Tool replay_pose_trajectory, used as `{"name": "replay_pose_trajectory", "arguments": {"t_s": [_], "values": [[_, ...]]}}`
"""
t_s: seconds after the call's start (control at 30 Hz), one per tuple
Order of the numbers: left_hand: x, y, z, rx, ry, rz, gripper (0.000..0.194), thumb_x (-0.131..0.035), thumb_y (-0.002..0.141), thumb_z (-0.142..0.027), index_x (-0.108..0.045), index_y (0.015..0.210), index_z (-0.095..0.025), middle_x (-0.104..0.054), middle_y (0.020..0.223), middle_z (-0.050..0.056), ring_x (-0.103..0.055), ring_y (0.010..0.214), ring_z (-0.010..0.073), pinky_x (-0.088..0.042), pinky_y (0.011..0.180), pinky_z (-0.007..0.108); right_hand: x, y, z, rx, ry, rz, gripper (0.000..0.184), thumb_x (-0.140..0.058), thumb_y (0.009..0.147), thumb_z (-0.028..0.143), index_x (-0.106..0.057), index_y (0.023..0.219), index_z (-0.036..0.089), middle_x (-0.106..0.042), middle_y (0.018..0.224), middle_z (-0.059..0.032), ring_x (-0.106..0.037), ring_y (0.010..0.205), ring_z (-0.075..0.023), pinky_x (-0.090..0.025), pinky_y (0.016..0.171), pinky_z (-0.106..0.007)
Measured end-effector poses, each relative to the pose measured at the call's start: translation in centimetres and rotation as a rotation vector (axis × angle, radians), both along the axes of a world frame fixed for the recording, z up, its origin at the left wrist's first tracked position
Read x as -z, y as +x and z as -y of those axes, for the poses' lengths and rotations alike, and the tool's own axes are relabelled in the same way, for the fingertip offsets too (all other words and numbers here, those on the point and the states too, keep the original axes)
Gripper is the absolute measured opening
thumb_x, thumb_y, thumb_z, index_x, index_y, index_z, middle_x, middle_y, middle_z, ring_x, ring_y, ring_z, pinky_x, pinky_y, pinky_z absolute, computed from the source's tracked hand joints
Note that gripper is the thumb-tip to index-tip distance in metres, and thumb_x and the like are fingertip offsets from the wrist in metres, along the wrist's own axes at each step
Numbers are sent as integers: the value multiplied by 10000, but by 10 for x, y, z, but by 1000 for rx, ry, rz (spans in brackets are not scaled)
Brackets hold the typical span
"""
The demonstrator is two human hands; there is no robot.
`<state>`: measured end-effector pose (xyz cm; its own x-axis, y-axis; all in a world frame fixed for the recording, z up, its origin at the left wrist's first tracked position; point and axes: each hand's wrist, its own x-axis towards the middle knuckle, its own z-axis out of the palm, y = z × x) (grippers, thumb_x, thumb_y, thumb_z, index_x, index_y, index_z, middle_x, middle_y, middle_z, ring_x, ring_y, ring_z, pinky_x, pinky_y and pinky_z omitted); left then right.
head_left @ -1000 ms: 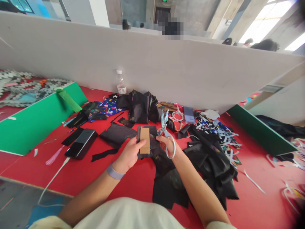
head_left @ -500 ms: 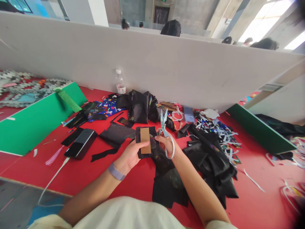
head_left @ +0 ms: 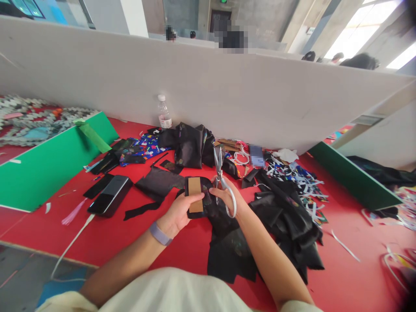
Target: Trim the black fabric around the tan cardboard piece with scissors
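My left hand (head_left: 177, 212) is closed on a brown cardboard strip (head_left: 195, 187), its thumb pressing the strip flat against black fabric (head_left: 207, 187). Scissors (head_left: 219, 167) with white handles hang in my right hand (head_left: 230, 197), blades slightly apart and pointing away from me. The right thumb and fingers also meet the fabric just right of the cardboard; how firmly they pinch it I cannot tell. From there the fabric seems to run down to a black piece (head_left: 232, 255) lying on the red table (head_left: 182, 255).
Black cloth (head_left: 286, 216) and shredded scraps (head_left: 302, 177) lie to the right. A phone (head_left: 110, 195) on a cable sits left, a bottle (head_left: 164, 113) behind. Green boards (head_left: 61, 160) flank the table, and a grey partition (head_left: 201, 86) stands at the back.
The cardboard and the fabric under it have shifted slightly left and down with my left hand. The scissors have moved a little left and turned, still in my right hand.
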<state>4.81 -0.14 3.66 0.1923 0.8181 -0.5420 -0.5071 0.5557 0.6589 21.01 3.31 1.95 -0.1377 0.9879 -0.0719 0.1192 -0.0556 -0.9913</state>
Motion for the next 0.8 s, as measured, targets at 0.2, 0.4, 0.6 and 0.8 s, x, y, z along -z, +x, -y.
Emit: {"name": "replay_pose_trajectory", "arguments": {"t_s": [0.2,0.4,0.6,0.8], "values": [[-5,-11,-12,-107,43,-79,174,-720,680,-95,-671,833,-159,-734,722,35,-688,604,179,-556,566,260,8,-4,1,33,-119,-177,317,-705,689,342,-549,930,207,-542,708,41,-517,623,-129,-401,604,-256],[-23,-40,-34,-140,179,-149,179,-711,692,-108,-650,859,-135,-714,690,33,-677,590,169,-544,547,250,7,-12,15,-71,-398,-370,456,-690,704,592,-521,860,197,-574,680,22,-521,549,-120,-411,551,-258],[-34,-44,-50,-141,215,-206,149,-664,703,-67,-659,840,-124,-718,698,41,-675,601,169,-543,567,254,14,-24,45,-251,-550,-458,631,-576,667,789,-521,876,196,-582,672,11,-521,533,-113,-395,557,-249],[-26,-34,-50,-159,231,-176,97,-635,747,-100,-664,839,-110,-727,721,58,-681,612,175,-540,587,261,29,-27,55,-234,-532,-485,606,-549,714,770,-530,898,194,-571,686,8,-517,549,-117,-396,545,-248]]}}
